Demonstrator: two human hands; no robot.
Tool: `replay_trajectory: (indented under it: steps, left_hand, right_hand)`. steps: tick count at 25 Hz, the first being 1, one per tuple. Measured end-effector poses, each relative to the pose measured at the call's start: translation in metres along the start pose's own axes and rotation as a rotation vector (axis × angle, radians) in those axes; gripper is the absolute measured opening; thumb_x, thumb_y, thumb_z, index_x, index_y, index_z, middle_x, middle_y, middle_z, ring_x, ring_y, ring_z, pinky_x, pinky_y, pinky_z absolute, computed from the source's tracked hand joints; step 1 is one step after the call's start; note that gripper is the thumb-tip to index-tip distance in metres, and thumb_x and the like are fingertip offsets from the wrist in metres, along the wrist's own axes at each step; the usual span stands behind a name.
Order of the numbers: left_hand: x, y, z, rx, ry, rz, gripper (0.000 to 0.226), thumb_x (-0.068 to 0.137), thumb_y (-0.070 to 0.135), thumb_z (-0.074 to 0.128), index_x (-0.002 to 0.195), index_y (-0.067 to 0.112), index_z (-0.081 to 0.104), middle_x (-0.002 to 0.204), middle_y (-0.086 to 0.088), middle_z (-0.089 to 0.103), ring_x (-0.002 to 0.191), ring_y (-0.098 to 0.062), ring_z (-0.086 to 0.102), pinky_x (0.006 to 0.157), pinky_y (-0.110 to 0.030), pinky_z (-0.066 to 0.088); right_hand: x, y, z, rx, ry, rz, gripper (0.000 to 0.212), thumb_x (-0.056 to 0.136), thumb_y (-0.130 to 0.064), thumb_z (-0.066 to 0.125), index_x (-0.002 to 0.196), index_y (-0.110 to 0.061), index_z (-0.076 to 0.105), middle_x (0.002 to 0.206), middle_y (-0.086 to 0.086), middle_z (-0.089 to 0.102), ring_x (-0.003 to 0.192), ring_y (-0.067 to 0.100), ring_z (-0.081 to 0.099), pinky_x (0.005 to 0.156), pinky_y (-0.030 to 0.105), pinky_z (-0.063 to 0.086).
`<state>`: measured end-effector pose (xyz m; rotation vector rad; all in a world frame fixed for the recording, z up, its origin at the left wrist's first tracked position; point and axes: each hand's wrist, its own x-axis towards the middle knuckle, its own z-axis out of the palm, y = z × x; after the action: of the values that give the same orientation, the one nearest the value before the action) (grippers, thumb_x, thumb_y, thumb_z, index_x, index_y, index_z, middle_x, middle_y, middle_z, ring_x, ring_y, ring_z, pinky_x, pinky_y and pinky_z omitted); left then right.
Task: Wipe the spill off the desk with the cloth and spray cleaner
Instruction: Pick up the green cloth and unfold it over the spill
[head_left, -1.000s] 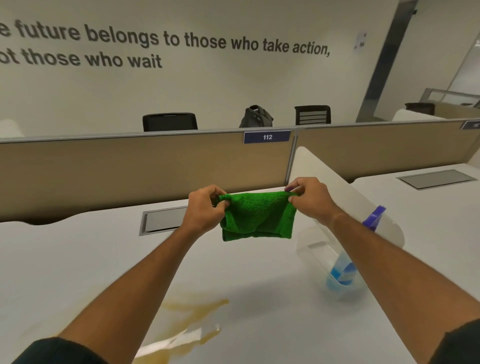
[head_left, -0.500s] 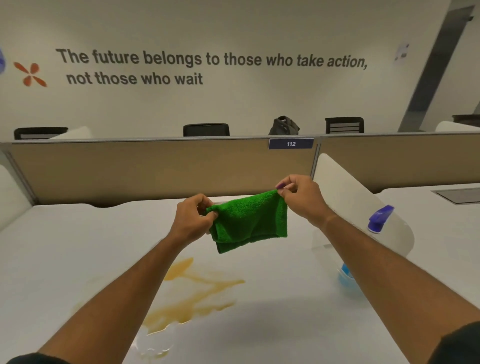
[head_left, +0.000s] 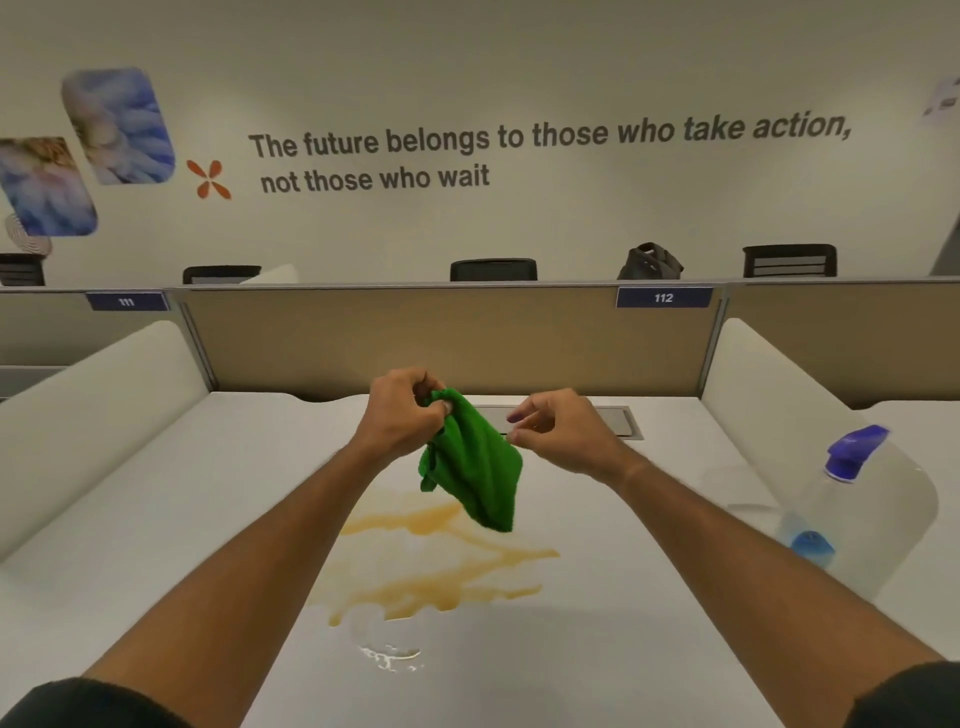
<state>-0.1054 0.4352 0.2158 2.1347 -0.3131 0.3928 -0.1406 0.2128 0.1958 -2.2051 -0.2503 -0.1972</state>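
A green cloth (head_left: 475, 465) hangs in the air over the white desk (head_left: 597, 649), pinched at its top corner by my left hand (head_left: 402, 413). My right hand (head_left: 558, 434) is just right of the cloth, fingers apart and holding nothing. Below the cloth a yellow-brown spill (head_left: 431, 566) spreads across the middle of the desk, with a clear wet patch at its near edge. A clear spray bottle (head_left: 826, 512) with a blue trigger top stands on the desk at the right, beyond my right forearm.
A tan partition (head_left: 441, 338) closes the desk's far side, with white curved dividers at left (head_left: 104, 395) and right (head_left: 769, 384). A grey cable hatch (head_left: 615, 421) lies in the desk behind my right hand. Chairs and a bag stand beyond the partition.
My right hand has let go of the cloth, which now dangles from my left hand alone. The view has swung left, bringing the whole spill into sight.
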Motion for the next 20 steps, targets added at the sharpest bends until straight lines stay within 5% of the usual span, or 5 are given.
replay_trajectory:
  steps: [3,7,10,16,20]
  left_hand:
    - [0.009,0.002,-0.026,-0.038,0.031,-0.003,0.009,0.075,0.008,0.07,0.071,0.014,0.065,0.074,-0.016,0.067,0.066,-0.025,0.062,0.058,-0.043,0.056]
    - [0.018,0.001,-0.051,-0.09,0.004,0.043,0.005,0.078,0.006,0.07,0.079,0.009,0.066,0.08,-0.022,0.067,0.073,-0.036,0.065,0.063,-0.048,0.056]
    - [0.024,-0.006,-0.067,-0.153,-0.063,0.081,0.008,0.08,0.004,0.07,0.079,0.011,0.066,0.082,-0.023,0.067,0.073,-0.037,0.064,0.064,-0.048,0.057]
    - [0.042,-0.034,-0.093,-0.253,-0.059,0.071,0.014,0.081,0.002,0.068,0.075,0.014,0.064,0.076,-0.016,0.064,0.065,-0.023,0.06,0.056,-0.035,0.052]
    - [0.049,-0.066,-0.105,-0.243,0.005,0.005,0.016,0.082,0.005,0.068,0.076,0.019,0.063,0.076,-0.01,0.063,0.067,-0.02,0.06,0.055,-0.032,0.052]
  right_hand:
    - [0.006,-0.002,0.023,-0.015,-0.022,-0.008,0.038,0.077,-0.017,0.078,0.114,-0.017,0.067,0.104,0.003,0.07,0.095,0.014,0.068,0.08,0.027,0.057]
    - [0.015,-0.001,0.046,0.085,0.119,0.1,0.055,0.082,-0.011,0.07,0.134,-0.02,0.054,0.126,0.005,0.059,0.112,0.016,0.057,0.085,0.024,0.047]
    - [0.026,-0.007,0.058,0.127,0.047,0.138,0.066,0.084,-0.006,0.067,0.144,-0.023,0.044,0.135,0.003,0.051,0.123,0.019,0.051,0.092,0.029,0.046]
    - [0.043,-0.024,0.072,0.207,0.102,0.119,0.02,0.082,0.004,0.064,0.097,-0.009,0.068,0.091,0.008,0.073,0.089,0.021,0.066,0.073,0.025,0.052]
    - [0.048,-0.036,0.07,0.378,0.182,0.086,0.02,0.087,0.005,0.062,0.099,-0.01,0.063,0.095,0.016,0.07,0.086,0.024,0.067,0.065,0.029,0.058]
